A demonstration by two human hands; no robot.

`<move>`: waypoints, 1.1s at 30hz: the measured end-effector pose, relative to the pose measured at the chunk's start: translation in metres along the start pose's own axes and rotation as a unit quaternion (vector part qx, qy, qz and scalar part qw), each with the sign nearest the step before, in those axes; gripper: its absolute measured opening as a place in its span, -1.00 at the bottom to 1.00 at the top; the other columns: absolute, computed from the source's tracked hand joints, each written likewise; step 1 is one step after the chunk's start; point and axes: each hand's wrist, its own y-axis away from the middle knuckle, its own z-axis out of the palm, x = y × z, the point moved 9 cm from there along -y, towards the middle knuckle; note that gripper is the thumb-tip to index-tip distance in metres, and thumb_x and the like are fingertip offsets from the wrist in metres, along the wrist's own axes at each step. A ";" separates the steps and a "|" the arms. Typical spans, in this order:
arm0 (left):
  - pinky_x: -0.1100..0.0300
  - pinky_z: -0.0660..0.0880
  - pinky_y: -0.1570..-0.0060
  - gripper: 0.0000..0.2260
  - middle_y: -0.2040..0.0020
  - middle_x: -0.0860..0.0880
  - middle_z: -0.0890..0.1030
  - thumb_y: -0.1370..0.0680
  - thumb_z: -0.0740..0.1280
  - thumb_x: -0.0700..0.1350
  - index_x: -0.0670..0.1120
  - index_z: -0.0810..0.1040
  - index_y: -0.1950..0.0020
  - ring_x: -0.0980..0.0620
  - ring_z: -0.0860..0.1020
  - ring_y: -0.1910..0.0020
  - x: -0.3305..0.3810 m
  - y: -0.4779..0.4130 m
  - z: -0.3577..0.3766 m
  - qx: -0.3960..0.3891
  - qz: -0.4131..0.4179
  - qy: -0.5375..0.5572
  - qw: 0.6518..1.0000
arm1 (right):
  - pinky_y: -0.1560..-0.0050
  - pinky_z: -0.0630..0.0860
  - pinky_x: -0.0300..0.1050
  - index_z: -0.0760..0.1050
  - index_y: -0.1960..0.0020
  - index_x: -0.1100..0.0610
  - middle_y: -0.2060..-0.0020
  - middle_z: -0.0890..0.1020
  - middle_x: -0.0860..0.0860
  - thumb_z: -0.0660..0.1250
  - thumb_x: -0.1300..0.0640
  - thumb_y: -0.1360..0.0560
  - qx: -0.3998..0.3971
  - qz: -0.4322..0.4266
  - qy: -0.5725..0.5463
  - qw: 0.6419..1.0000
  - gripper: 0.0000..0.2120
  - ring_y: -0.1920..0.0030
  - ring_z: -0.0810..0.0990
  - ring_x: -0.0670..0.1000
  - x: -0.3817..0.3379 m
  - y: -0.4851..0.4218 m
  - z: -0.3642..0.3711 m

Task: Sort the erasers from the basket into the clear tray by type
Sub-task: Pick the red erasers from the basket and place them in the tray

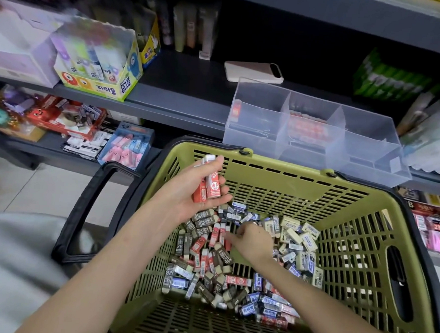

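Note:
A green basket holds a heap of several erasers in red, brown, blue and cream sleeves. My left hand hovers palm-up over the basket's far left side and holds a few red-sleeved erasers. Down in the heap, my right hand pinches at a red eraser with its fingertips. The clear tray stands on the shelf behind the basket; its middle compartment holds red erasers, and one red eraser leans in the left compartment.
The basket's black handle folds out to the left. A phone lies on the shelf behind the tray. A glue box and other stationery boxes fill the shelves left and right. Floor tiles show at lower left.

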 end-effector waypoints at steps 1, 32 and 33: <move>0.15 0.58 0.33 -0.75 0.39 -0.03 0.58 -0.44 0.42 -0.02 -0.10 0.47 -0.01 0.04 0.58 0.42 0.000 0.000 0.000 0.000 0.000 0.001 1.000 | 0.53 0.29 -0.26 0.35 0.30 0.06 0.49 0.42 -0.10 0.27 -0.39 -0.37 -0.016 0.003 -0.012 1.000 -0.51 0.47 0.41 -0.10 -0.008 0.000 0.007; 0.08 0.56 0.22 -0.61 0.22 -0.12 0.67 -0.19 0.50 -0.28 -0.17 0.51 0.02 -0.04 0.64 0.24 -0.091 0.009 0.018 -0.039 -0.180 -0.145 0.972 | 0.19 0.60 -0.19 0.57 -0.01 0.17 0.22 0.68 0.09 0.47 0.17 -0.31 -0.155 -0.048 -0.583 0.796 -0.72 0.27 0.64 0.04 -0.023 0.082 -0.093; 0.08 0.54 0.22 -0.60 0.22 -0.12 0.65 -0.19 0.49 -0.27 -0.18 0.50 0.01 -0.03 0.63 0.27 -0.090 0.009 0.014 -0.020 -0.183 -0.146 0.972 | 0.21 0.59 -0.20 0.58 0.00 0.19 0.25 0.67 0.09 0.45 0.22 -0.34 -0.158 -0.029 -0.592 0.790 -0.77 0.28 0.63 0.05 -0.014 0.078 -0.088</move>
